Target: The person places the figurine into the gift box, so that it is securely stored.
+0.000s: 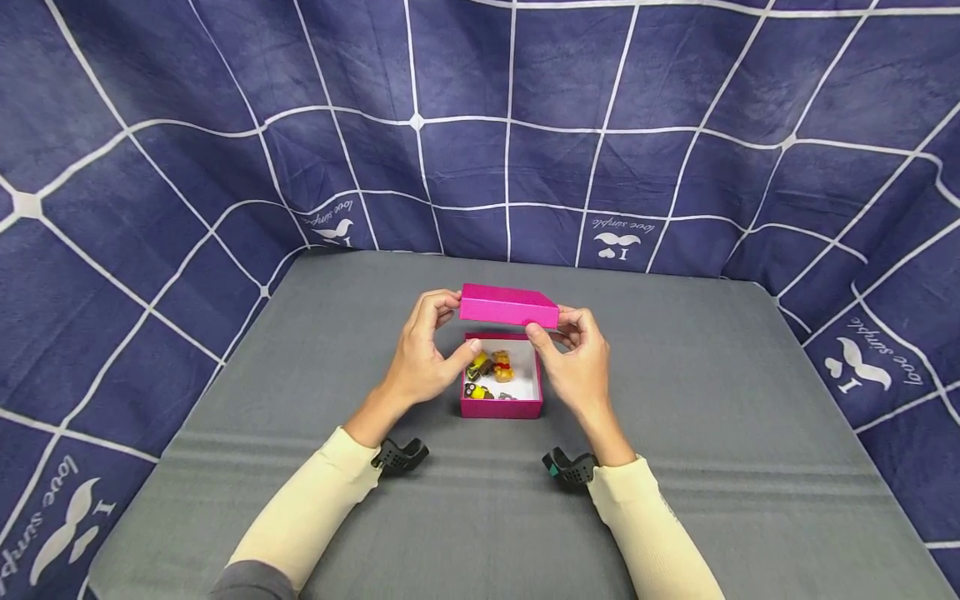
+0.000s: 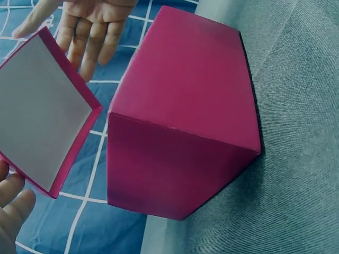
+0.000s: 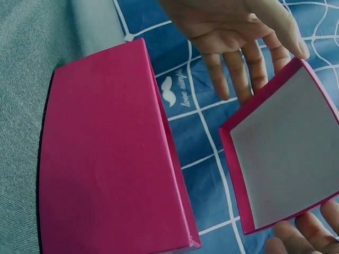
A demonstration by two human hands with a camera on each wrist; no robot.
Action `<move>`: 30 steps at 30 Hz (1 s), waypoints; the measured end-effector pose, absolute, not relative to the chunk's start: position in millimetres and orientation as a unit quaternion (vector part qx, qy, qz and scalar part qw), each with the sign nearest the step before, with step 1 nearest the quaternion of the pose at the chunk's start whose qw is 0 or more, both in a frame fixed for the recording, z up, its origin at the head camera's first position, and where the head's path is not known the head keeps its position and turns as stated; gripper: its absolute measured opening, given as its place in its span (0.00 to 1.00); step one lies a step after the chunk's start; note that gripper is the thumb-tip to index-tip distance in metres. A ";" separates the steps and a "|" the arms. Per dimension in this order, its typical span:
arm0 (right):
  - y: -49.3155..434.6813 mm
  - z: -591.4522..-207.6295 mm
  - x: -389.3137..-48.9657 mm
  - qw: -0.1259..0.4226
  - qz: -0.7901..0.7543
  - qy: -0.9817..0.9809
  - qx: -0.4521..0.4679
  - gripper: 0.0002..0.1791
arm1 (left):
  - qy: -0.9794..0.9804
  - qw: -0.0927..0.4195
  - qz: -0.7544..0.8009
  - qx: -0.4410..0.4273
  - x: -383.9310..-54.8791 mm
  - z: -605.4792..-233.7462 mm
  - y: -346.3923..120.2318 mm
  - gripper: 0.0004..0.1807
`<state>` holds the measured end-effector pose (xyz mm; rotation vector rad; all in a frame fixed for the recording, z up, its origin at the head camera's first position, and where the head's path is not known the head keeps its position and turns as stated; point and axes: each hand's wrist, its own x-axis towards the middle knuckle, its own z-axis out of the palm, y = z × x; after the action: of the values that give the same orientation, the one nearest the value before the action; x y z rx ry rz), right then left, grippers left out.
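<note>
Both hands hold a bright pink box lid raised above a matching open box. My left hand grips the lid's left end with its fingertips, its thumb stretched toward the box's left rim. At the right end my right hand pinches the lid, thumb in front and fingers behind. The lid's white inside shows in both wrist views, tilted. Within the box, on its white floor, lie a small yellow bear figurine with red on it and yellow-and-black figurines on the left.
The box stands on a grey cloth-covered table. A dark blue curtain with white grid lines rises behind and at both sides. Black wrist devices sit on both forearms, just in front of the box.
</note>
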<state>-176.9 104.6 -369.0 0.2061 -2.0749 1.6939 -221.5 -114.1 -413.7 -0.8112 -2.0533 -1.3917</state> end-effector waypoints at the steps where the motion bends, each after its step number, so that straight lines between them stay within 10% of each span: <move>1: 105.1 -368.9 -177.4 0.228 0.615 -0.751 0.075 0.21 | -0.759 0.262 -0.515 -0.301 -221.6 -413.5 -113.3 0.30; 30: 106.7 -380.8 -161.1 0.244 0.597 -0.759 0.092 0.19 | -0.778 0.291 -0.507 -0.231 -203.8 -425.9 -102.3 0.20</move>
<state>-161.1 106.7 -380.8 0.2520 -2.0731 1.6300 -203.8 -102.3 -425.9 -0.6152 -2.0731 -1.3514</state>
